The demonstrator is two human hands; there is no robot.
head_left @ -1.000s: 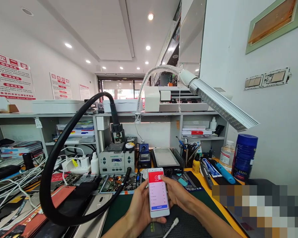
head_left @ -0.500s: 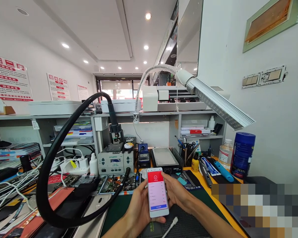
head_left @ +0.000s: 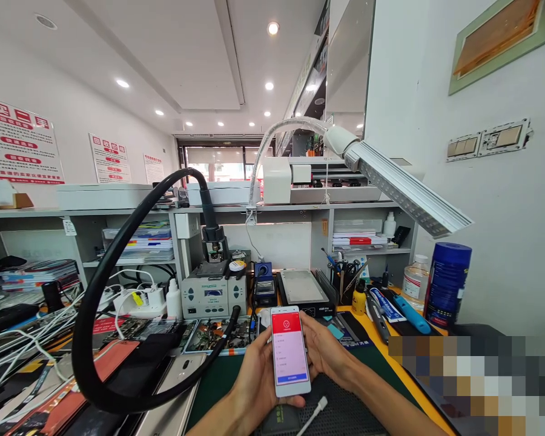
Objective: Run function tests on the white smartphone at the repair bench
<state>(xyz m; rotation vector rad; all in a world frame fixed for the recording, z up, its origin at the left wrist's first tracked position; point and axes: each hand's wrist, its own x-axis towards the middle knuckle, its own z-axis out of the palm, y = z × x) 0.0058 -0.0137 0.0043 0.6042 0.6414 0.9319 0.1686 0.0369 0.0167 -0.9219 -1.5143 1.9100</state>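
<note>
A white smartphone (head_left: 291,383) stands tilted towards me above the dark mat, its screen lit with a red band on top, a pale list and a blue bar below. My left hand (head_left: 253,378) is wrapped round its left side and lower back, with fingertips showing under the bottom edge. At the right edge my right hand (head_left: 330,351) also grips the smartphone; some of its fingers are hidden behind. Below lie a dark, flat block (head_left: 280,420) and a white cable end (head_left: 317,412), which neither hand touches.
A thick black hose (head_left: 84,303) loops up at the left from a grey soldering station (head_left: 211,297). Circuit boards (head_left: 218,334) lie behind my left hand. Bottles, a pen holder (head_left: 347,281) and a blue canister (head_left: 449,284) stand at the right. A lamp (head_left: 404,188) hangs overhead.
The whole view has shifted slightly, so things sit a little further right. Both hands keep their hold on the smartphone. Fewer small red marks show beside the list on its screen.
</note>
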